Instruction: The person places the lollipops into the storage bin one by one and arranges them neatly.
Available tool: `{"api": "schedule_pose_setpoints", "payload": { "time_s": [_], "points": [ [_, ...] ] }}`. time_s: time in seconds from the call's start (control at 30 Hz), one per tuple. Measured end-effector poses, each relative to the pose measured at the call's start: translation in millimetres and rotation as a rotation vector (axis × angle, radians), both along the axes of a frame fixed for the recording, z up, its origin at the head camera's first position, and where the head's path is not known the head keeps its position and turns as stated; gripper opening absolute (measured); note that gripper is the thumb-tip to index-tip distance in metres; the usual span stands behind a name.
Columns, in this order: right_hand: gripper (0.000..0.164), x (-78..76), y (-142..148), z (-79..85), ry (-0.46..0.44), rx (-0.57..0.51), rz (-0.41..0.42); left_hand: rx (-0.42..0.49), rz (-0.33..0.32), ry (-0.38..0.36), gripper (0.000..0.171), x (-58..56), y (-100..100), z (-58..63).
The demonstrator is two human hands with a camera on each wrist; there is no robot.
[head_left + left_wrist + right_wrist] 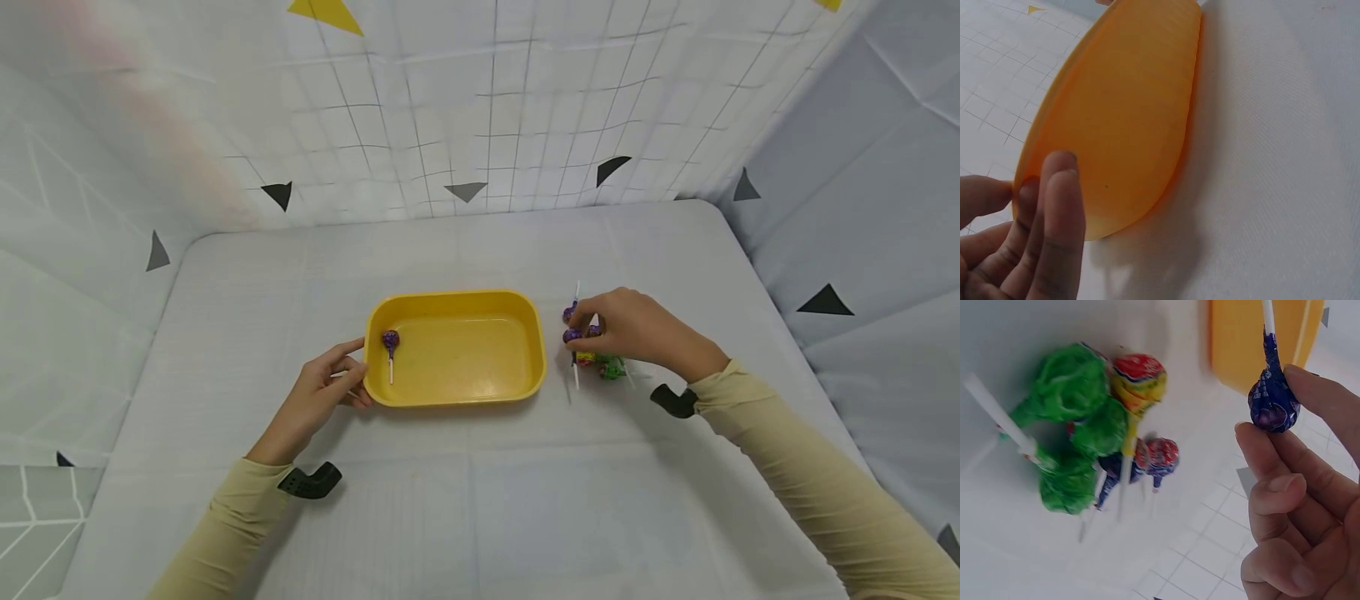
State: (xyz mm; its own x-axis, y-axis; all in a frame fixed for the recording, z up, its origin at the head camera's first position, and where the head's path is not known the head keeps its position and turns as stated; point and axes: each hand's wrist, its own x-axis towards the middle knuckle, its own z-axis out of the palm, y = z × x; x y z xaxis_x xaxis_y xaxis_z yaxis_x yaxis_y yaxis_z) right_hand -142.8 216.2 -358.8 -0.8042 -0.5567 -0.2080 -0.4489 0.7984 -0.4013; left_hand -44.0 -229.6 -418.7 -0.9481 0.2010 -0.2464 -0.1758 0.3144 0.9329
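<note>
Right grip (pixel 637 329) pinching a purple lollipop (pixel 1274 403), left grip (pixel 322 390) loose against yellow tray (pixel 465 358), lone lollipop (pixel 391 340) inside

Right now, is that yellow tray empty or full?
Neither: the yellow tray holds one purple lollipop near its left end; the rest of it shows bare.

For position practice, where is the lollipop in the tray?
In the head view, the purple lollipop lies at the left end of the tray, near the left hand.
</note>
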Motion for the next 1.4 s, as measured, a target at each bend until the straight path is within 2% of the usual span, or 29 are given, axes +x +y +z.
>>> {"api": "schedule_pose_setpoints", "payload": {
  "time_s": [0.27, 0.53, 1.13, 1.4],
  "points": [
    [0.025, -2.8, -5.5, 12.7, -0.002, -0.005, -0.003, 0.003, 0.001, 0.0, 0.056, 0.5, -0.1, 0.0],
    [0.02, -5.3, -14.8, 19.6, 0.035, -0.023, 0.03, 0.005, 0.003, 0.004, 0.057, 0.3, -1.5, -1.9],
    [0.015, -16.1, -48.6, 23.1, 0.02, -0.114, 0.066, 0.012, -0.001, 0.004, 0.056, -0.4, -1.5, -4.1],
    [0.022, -20.7, -65.9, 21.2, -0.004, -0.131, 0.106, 0.011, 0.0, 0.005, 0.057, -0.3, -1.4, -4.2]
  ]
}}
